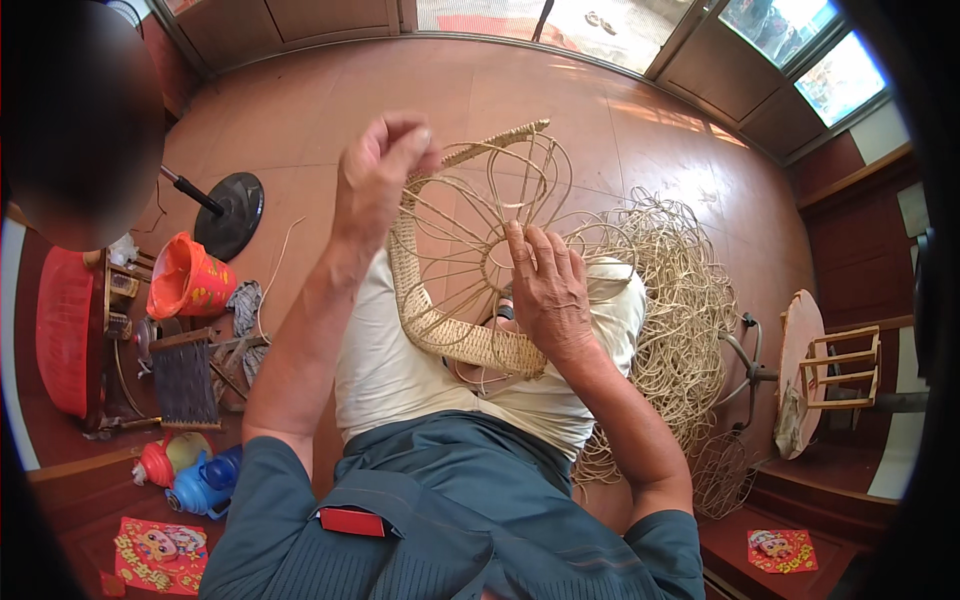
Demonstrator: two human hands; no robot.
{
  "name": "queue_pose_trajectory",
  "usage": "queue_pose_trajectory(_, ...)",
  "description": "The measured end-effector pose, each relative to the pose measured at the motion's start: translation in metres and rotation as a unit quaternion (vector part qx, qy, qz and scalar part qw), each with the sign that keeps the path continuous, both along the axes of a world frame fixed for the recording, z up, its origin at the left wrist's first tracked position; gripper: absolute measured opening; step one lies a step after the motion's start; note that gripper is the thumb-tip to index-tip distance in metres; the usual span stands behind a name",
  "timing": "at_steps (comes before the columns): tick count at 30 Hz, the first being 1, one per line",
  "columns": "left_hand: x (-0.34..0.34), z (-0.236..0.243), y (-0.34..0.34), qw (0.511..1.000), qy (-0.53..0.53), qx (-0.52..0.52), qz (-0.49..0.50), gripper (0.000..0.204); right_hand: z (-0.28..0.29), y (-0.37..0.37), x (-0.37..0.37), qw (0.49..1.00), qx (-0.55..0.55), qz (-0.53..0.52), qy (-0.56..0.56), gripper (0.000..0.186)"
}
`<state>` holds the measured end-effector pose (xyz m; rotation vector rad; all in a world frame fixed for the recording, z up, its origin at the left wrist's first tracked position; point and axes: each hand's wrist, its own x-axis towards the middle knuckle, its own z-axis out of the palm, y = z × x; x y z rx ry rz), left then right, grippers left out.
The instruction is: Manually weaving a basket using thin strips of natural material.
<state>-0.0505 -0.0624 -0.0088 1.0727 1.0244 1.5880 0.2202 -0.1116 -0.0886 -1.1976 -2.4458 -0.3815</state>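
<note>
- Left: one red bucket [180, 277].
- Right of centre: one cord pile [672, 300].
- Centre: one woven frame [478, 342], right hand [550, 285] overlying, fingers extended.
- Upper centre: left hand [385, 170], curled.
- Both grips: cannot tell.

From my remote seat I count two hands, one left hand [385, 180] and one right hand [552, 290], one part-woven frame [408, 280] and one heap of strands [680, 290]. I also count one orange-red bucket [207, 290], one red tub [62, 335], one round black base [232, 212], one red card [352, 521] and two red printed sheets [160, 555]. The blue bottles [198, 485] may number two; the dim edge leaves me unsure.
</note>
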Motion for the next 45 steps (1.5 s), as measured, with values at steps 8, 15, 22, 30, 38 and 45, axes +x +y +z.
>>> queue_pose_trajectory(8, 0.041, -0.034, -0.035, 0.913, 0.407, -0.017, 0.041, 0.028, 0.002, -0.002, 0.001, 1.0, -0.015, 0.003, 0.002, 0.077)
queue_pose_trajectory(15, 0.031, -0.046, -0.018, 0.785, 0.602, 0.132, 0.069, 0.018, -0.002, -0.001, -0.001, 1.0, -0.012, 0.007, 0.006, 0.079)
queue_pose_trajectory(22, 0.028, -0.04, -0.001, 0.7, 0.67, 0.246, 0.022, 0.011, -0.004, 0.0, 0.001, 1.0, -0.012, 0.005, 0.005, 0.08)
queue_pose_trajectory(30, 0.024, -0.023, 0.025, 0.766, 0.623, 0.159, 0.004, 0.013, 0.0, 0.0, -0.002, 1.0, -0.021, 0.004, 0.002, 0.078)
queue_pose_trajectory(38, 0.008, -0.036, 0.027, 0.992, 0.111, -0.057, -0.017, 0.036, 0.005, 0.004, -0.006, 0.997, -0.052, 0.002, 0.058, 0.074)
queue_pose_trajectory(45, 0.047, -0.033, -0.011, 0.957, 0.289, -0.007, 0.034, 0.053, 0.003, 0.002, -0.007, 0.996, -0.049, -0.001, 0.077, 0.076)
